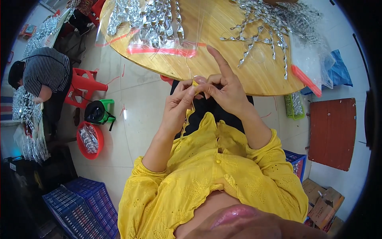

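Just off the near edge of the round wooden table, my two hands meet in front of my lap. My left hand [180, 100] is closed, its thumb and fingers pinching a small yellow piece [195, 83]. Thumb and bent fingers of my right hand [229, 89] press on the same piece from the other side, while its index finger points up and away. A thin pale thread runs from my fingers up to the table. Below my left hand hangs a narrow gold-coloured strip [187, 121]. Fingers hide most of the yellow piece, so its kind is unclear.
On the wooden table [199, 67] lie silver twisted strands [258, 38] and red-edged clear bags [159, 51] of silver spirals. At left, a person in a striped top [47, 69] bends over another table near red stools [81, 85] and a red basin [89, 140]. Blue crates [79, 205] stand lower left.
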`<state>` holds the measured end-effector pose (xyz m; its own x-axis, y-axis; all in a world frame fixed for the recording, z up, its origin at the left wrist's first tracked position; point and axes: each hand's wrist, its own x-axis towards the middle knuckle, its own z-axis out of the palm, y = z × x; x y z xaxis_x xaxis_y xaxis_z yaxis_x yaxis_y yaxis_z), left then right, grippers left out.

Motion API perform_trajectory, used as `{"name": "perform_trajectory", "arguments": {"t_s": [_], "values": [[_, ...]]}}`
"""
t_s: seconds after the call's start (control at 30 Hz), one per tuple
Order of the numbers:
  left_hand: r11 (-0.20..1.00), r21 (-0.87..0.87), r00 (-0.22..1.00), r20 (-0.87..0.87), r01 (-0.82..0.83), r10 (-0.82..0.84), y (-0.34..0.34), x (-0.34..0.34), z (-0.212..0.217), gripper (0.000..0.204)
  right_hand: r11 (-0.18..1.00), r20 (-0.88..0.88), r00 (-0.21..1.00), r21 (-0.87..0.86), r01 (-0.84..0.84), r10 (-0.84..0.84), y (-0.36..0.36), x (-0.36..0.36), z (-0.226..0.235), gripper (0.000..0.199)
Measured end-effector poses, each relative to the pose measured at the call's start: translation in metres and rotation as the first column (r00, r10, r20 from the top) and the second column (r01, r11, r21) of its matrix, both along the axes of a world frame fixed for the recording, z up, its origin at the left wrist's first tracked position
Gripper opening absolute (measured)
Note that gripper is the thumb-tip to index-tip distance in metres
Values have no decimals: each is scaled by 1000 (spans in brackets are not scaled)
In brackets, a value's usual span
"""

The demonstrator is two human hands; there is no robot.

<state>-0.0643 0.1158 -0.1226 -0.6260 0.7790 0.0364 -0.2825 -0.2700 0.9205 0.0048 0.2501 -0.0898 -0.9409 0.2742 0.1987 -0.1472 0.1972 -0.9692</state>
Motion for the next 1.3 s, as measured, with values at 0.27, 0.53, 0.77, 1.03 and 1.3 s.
{"name": "perform_trajectory", "arguments": {"t_s": [0.27, 0.53, 0.77, 1.03, 1.3], "values": [[968, 148, 959, 170, 201, -225, -4, -7, 12, 27, 996, -140, 988, 55, -63, 71, 6, 3, 1, 73], [974, 214, 986, -163, 72, -37, 4, 8, 7, 31, 990, -40, 991, -54, -127, 125, 5, 5, 9, 67], [982, 184, 994, 97, 38, -57, 6, -1, 7, 23, 972, -62, 978, -119, -203, 197, 4, 4, 10, 68], [937, 201, 957, 99, -286, 271, 17, 2, 10, 17, 974, -22, 981, -122, -193, 192, 5, 4, 11, 62], [911, 301, 949, -54, -281, 310, 33, -42, 24, 14, 949, 137, 984, 277, -152, 118, 57, 7, 34, 12]]}}
